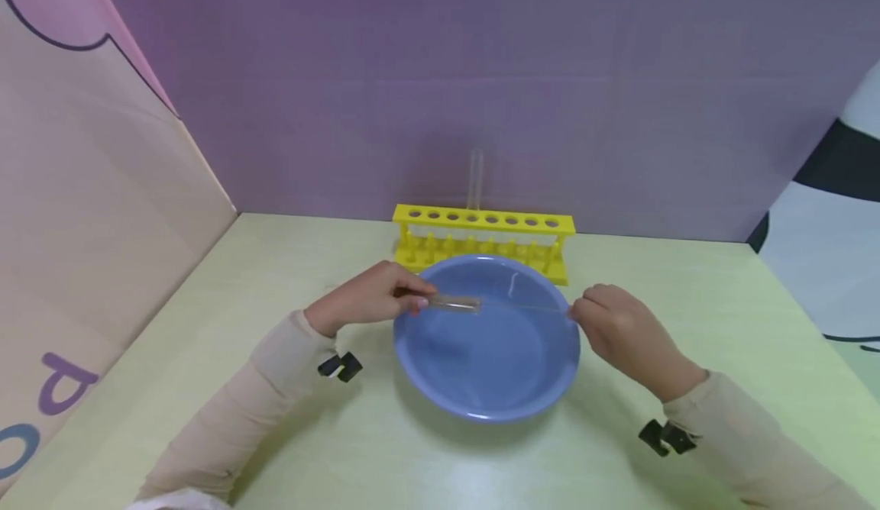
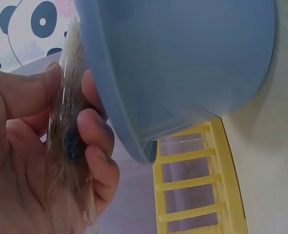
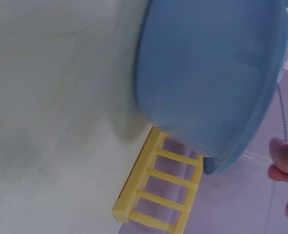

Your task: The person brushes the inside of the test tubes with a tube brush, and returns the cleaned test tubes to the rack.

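My left hand (image 1: 374, 296) grips a clear test tube (image 1: 455, 304) over the left part of a blue basin (image 1: 488, 414). In the left wrist view, brown bristles of a test tube brush (image 2: 71, 87) fill the glass, with a dark blue spot lower down among them. From the tube's mouth a thin wire handle (image 1: 525, 308) runs rightward across the basin. My right hand (image 1: 629, 334) pinches its far end just beyond the basin's right rim. In the right wrist view the wire (image 3: 282, 109) looks twisted. Much of the tube is hidden by the left fingers in the head view.
Behind the basin stands a yellow test tube rack (image 1: 484, 216), close to the purple back wall (image 1: 495, 75). One clear test tube (image 1: 476, 178) stands upright in it. A pale tabletop (image 1: 454, 479) lies beneath everything.
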The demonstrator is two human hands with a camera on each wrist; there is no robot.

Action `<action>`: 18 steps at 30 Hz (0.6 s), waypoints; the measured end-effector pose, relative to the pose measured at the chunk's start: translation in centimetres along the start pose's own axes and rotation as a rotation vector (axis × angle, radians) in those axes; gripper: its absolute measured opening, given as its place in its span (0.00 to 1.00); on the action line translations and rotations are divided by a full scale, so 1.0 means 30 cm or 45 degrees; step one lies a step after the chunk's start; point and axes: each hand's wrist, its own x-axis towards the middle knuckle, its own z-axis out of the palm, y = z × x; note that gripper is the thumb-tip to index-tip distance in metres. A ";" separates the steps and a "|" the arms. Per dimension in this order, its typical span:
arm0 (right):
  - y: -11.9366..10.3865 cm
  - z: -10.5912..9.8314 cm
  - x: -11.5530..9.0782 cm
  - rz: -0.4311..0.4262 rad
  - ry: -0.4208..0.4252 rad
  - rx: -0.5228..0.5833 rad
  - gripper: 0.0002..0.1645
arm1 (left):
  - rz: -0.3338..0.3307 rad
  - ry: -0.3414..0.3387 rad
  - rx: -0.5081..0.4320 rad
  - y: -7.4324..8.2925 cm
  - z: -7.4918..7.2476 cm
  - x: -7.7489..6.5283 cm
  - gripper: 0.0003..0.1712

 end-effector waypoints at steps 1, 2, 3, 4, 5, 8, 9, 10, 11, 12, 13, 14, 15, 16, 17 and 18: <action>0.000 -0.004 0.003 0.020 -0.027 0.029 0.09 | 0.000 0.007 0.000 0.000 0.002 0.000 0.14; 0.000 -0.007 0.006 0.038 -0.056 0.056 0.09 | 0.003 0.012 0.001 0.000 0.004 0.001 0.14; 0.001 -0.011 0.010 0.055 -0.088 0.082 0.12 | 0.004 0.015 0.005 -0.001 0.007 0.001 0.14; 0.002 -0.014 0.014 0.072 -0.124 0.105 0.16 | 0.009 0.017 0.015 -0.001 0.010 0.003 0.14; 0.002 -0.017 0.018 0.096 -0.166 0.126 0.19 | 0.015 0.018 0.024 -0.002 0.013 0.004 0.13; 0.009 -0.024 0.031 0.174 -0.287 0.209 0.21 | 0.028 0.020 0.052 -0.004 0.021 0.008 0.13; 0.012 -0.026 0.035 0.202 -0.321 0.240 0.21 | 0.029 0.022 0.060 -0.006 0.024 0.009 0.13; 0.015 -0.026 0.038 0.232 -0.350 0.266 0.21 | 0.031 0.026 0.067 -0.006 0.026 0.010 0.13; 0.019 -0.027 0.042 0.258 -0.370 0.289 0.21 | 0.029 0.031 0.070 -0.007 0.027 0.011 0.13; 0.023 -0.026 0.044 0.278 -0.382 0.314 0.20 | 0.028 0.037 0.075 -0.008 0.029 0.011 0.13; 0.027 -0.027 0.047 0.296 -0.393 0.336 0.20 | 0.026 0.043 0.078 -0.009 0.030 0.012 0.13; 0.030 -0.026 0.049 0.312 -0.404 0.357 0.20 | 0.024 0.048 0.080 -0.010 0.032 0.014 0.13; 0.034 -0.026 0.051 0.329 -0.418 0.379 0.19 | 0.022 0.053 0.083 -0.010 0.033 0.014 0.13; 0.037 -0.026 0.054 0.348 -0.433 0.401 0.19 | 0.024 0.059 0.091 -0.011 0.034 0.016 0.13; 0.039 -0.026 0.056 0.369 -0.452 0.427 0.18 | 0.026 0.064 0.098 -0.011 0.035 0.017 0.13; 0.042 -0.025 0.059 0.391 -0.473 0.450 0.18 | 0.029 0.069 0.105 -0.011 0.036 0.018 0.13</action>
